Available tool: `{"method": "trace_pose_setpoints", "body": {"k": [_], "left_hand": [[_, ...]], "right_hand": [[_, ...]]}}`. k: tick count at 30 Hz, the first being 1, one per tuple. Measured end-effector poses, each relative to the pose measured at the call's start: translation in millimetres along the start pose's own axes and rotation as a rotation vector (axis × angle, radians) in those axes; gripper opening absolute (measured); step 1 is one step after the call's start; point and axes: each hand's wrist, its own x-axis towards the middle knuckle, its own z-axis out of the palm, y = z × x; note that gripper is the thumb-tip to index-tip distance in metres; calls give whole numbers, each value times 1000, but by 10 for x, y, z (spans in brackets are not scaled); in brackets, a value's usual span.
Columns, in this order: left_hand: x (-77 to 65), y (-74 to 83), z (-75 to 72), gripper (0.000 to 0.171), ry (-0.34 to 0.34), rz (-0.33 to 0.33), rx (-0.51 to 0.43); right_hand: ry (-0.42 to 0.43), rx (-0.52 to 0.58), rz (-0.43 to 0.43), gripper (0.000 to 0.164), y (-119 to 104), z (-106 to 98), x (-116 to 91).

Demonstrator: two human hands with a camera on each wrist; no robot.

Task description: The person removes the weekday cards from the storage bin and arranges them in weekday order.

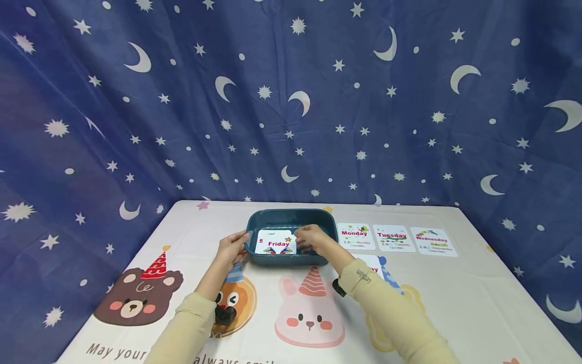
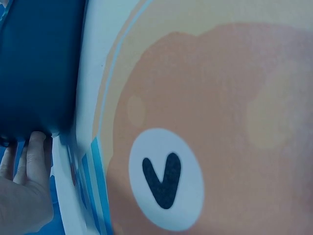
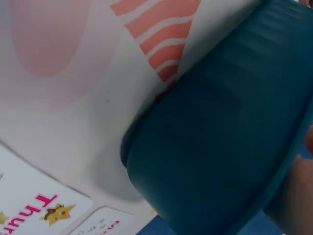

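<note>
A dark teal plastic bin [image 1: 291,215] stands on the table, its outer wall filling much of both wrist views. My left hand [image 1: 233,246] grips its left rim, with fingers [image 2: 36,159] against the outside in the left wrist view. Inside the bin lies a white card reading "Friday" [image 1: 279,244], overlapping another card [image 1: 261,241] with an "S" showing. My right hand [image 1: 313,238] reaches over the right side with curled fingers, pinching the Friday card at its right edge. Only part of that hand shows in the right wrist view; its fingertips are hidden there by the bin.
Right of the bin, Monday [image 1: 356,236], Tuesday [image 1: 393,238] and Wednesday [image 1: 433,241] cards lie in a row. A Thursday card [image 3: 36,208] lies nearer, partly under the right forearm in the head view. A starry blue curtain [image 1: 291,101] hangs behind the patterned tablecloth [image 1: 191,237].
</note>
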Motion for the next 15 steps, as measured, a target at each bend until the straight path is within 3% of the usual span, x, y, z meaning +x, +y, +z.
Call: {"method": "trace_pose_setpoints", "body": {"k": [1, 8, 10, 15], "left_hand": [[4, -9, -3, 46, -4, 8, -1], [60, -77, -20, 48, -16, 52, -24], [45, -57, -14, 46, -10, 43, -15], [-13, 22, 4, 45, 5, -3, 9]], "right_hand": [[-1, 1, 1, 43, 61, -6, 75], [-6, 81, 90, 65, 903, -104, 1309], [0, 116, 102, 68, 980, -110, 1438], [12, 223, 125, 64, 969, -61, 1470]]}}
